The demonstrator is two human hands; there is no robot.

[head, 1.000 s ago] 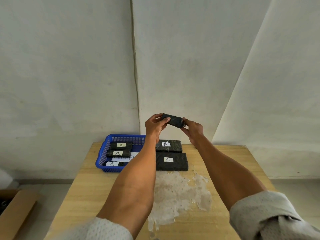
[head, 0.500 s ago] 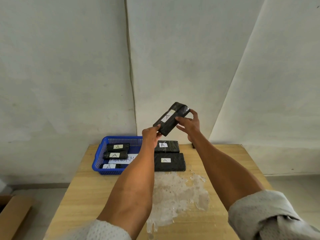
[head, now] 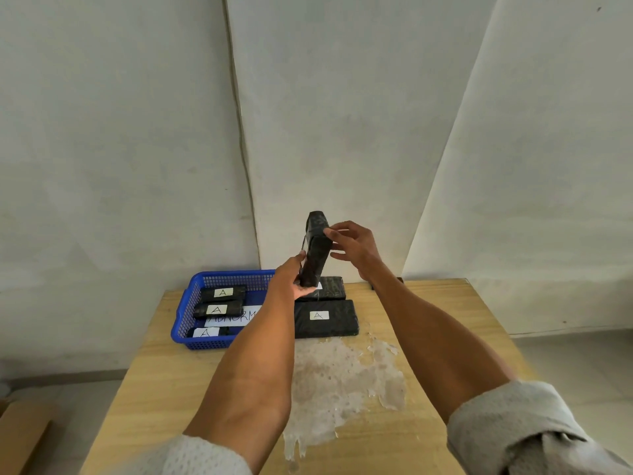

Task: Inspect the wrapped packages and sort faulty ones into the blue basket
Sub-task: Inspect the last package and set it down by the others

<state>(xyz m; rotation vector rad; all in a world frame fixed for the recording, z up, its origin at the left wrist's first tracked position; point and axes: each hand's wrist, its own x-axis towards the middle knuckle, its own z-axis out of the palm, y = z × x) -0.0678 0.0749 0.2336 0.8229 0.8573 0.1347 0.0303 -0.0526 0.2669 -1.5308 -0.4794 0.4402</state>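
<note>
At frame centre the package [head: 315, 250] stands nearly upright — left hand [head: 291, 281] clamped low, right hand [head: 352, 248] fingers apparently steadying its top — blue basket [head: 185, 310] lower left.

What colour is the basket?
Blue, a mesh-sided basket at the table's far left, seen in the head view.

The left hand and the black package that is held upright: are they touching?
Touching. In the head view the left hand grips the lower end of the black package, with fingers wrapped against it and no gap showing.
</note>
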